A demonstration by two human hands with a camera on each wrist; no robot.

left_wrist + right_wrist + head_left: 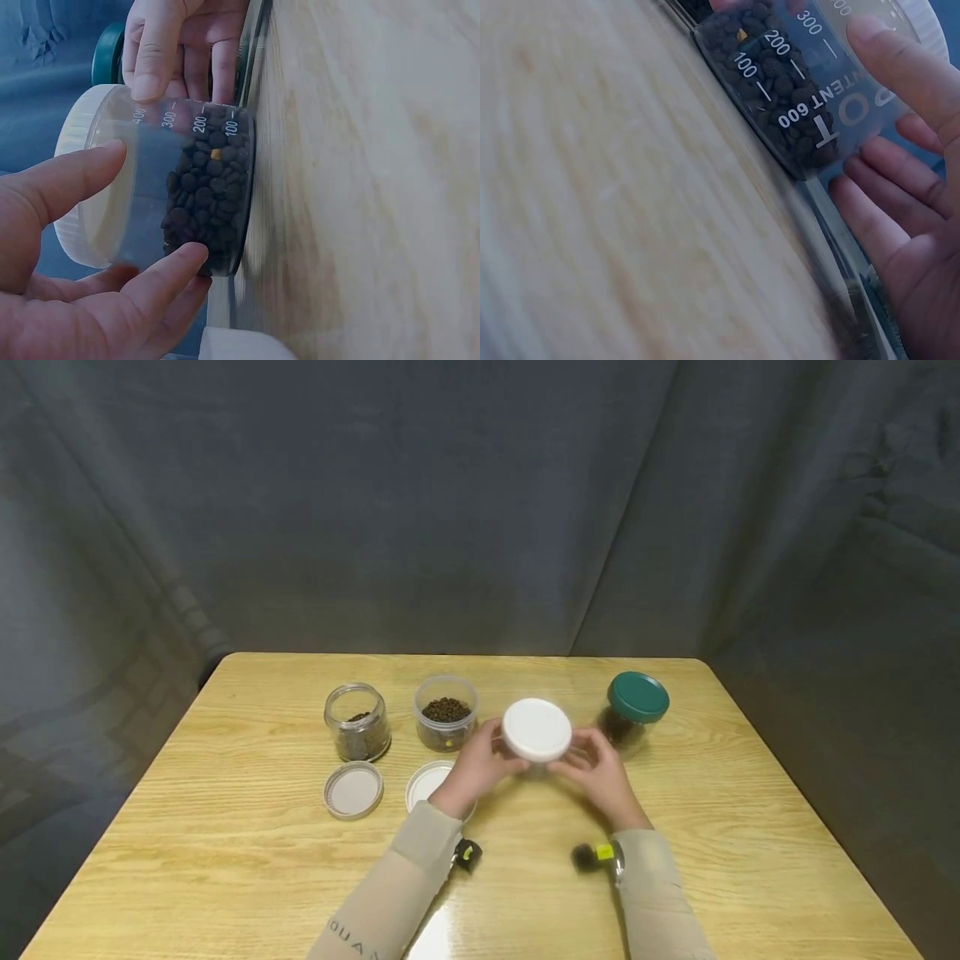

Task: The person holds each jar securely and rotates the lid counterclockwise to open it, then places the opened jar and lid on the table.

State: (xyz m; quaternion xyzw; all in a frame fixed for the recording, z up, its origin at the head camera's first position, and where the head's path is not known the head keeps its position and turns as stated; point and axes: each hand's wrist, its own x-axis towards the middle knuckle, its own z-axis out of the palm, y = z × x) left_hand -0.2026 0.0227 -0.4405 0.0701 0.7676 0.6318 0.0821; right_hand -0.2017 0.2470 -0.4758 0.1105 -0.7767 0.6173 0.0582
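Observation:
Between both hands is a clear jar with a white lid, printed measuring marks and dark brown pellets in its lower part. My left hand holds its left side, thumb and fingers spread round the wall in the left wrist view. From the other side my right hand grips it, thumb near the lid and fingers behind in the right wrist view. The jar's base is close to the tabletop. Just right of my right hand stands a jar with a green lid, dark contents showing beneath.
Left of the hands stand an uncovered glass jar and an uncovered plastic tub, both with dark pellets inside. In front of them lie a greyish lid and a white lid, partly covered by my left arm. A dark curtain hangs behind the wooden table.

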